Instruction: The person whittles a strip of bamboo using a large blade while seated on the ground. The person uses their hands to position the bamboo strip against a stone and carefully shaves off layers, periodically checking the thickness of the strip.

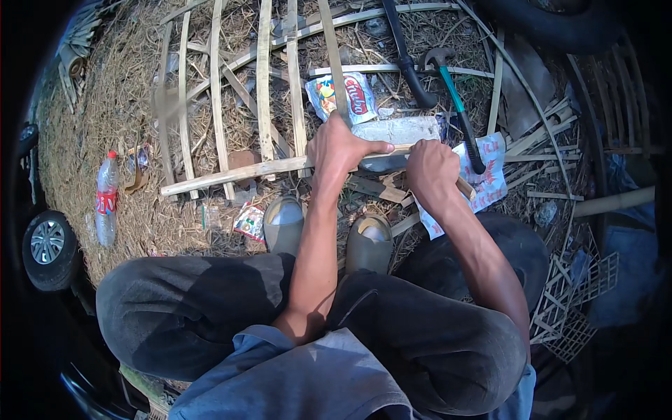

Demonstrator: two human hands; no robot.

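Head view: your left grip (339, 152) holds the wooden strip (238, 174) reaching toward 9 o'clock; your right grip (434, 171), at 2 o'clock, clasps a wooden piece (465, 188); its slipping could strike your left thumb (376, 147).

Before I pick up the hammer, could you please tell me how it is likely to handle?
The hammer would probably feel head-heavy, since its thick, metal-looking head sits at one end. Its long handle looks solid, so it should stay stiff rather than flop.
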